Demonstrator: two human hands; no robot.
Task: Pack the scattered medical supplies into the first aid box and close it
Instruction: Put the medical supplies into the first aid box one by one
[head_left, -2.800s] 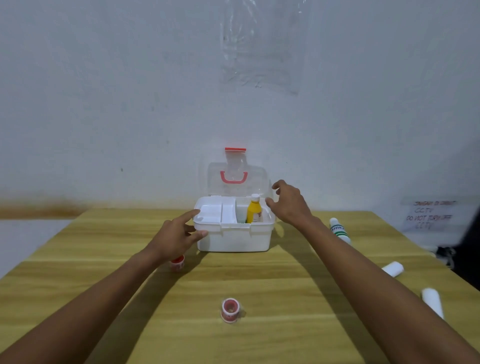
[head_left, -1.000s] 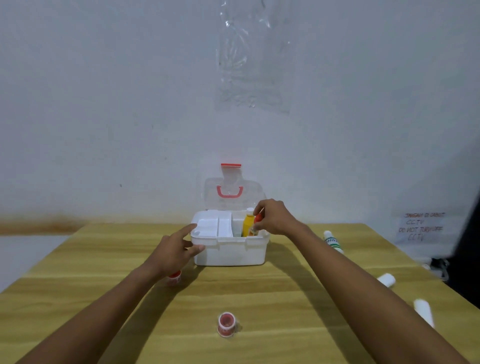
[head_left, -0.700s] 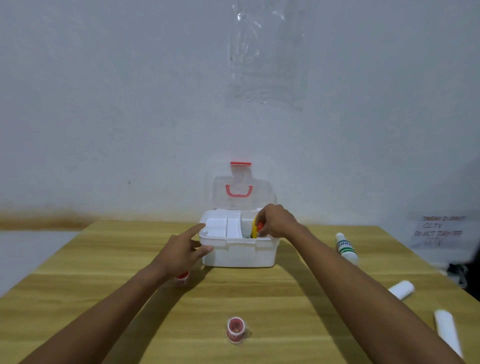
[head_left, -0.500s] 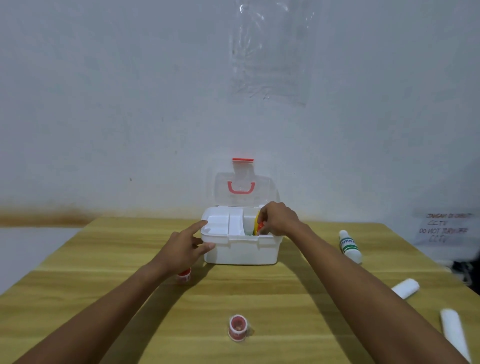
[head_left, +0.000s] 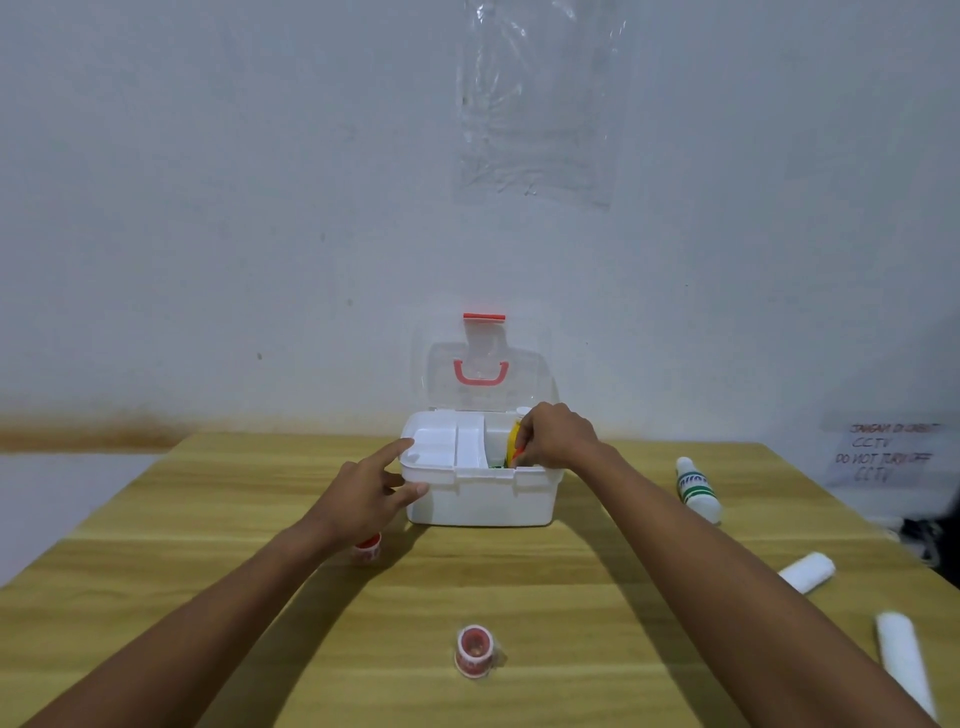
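Note:
The white first aid box (head_left: 483, 499) stands open at the far middle of the table, its clear lid (head_left: 485, 384) with a red handle upright. My right hand (head_left: 558, 434) reaches into the box's right compartment, closed around a yellow bottle (head_left: 513, 439) with some red showing. My left hand (head_left: 371, 493) rests against the box's left front corner, fingers apart. A red tape roll (head_left: 474, 651) lies near me; another (head_left: 368, 545) sits half hidden under my left wrist. On the right lie a white bottle with a green label (head_left: 697, 488) and two white bandage rolls (head_left: 807, 570) (head_left: 905, 662).
The wooden table (head_left: 519, 582) ends at a white wall just behind the box. A clear plastic sheet (head_left: 540, 98) hangs on the wall above. A paper sign with handwriting (head_left: 883, 452) is at the far right.
My right hand went from the box's right rim into its right compartment and closed on the yellow bottle, tilting it lower. My left hand has stayed at the box's left corner.

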